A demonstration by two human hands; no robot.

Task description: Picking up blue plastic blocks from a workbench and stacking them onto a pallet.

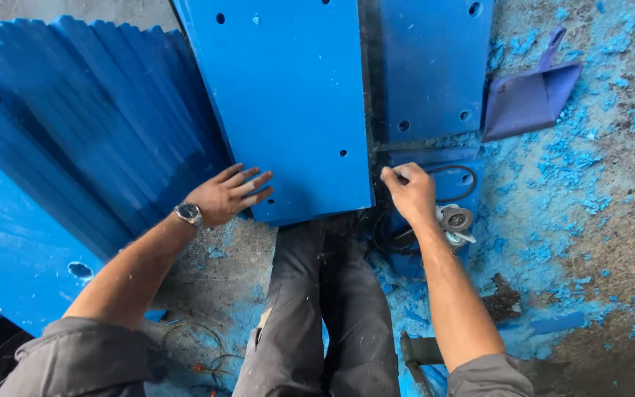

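A large blue plastic panel [288, 103] with drilled holes stands upright in front of me, its lower edge near my legs. My left hand [229, 195], a watch on its wrist, rests flat with fingers spread on the panel's lower left corner. My right hand [408, 192] is closed at the panel's lower right edge, pinching something small and thin that I cannot make out. Just under that hand lies a small angle grinder [456, 220] with a black cable, resting on a blue piece.
A fanned stack of blue panels [82, 125] leans at the left. Another drilled blue panel [435, 66] stands behind at the right. A purple dustpan [531, 95] lies on the concrete floor, which is strewn with blue shavings [575, 169]. Loose wires [200, 353] lie by my legs.
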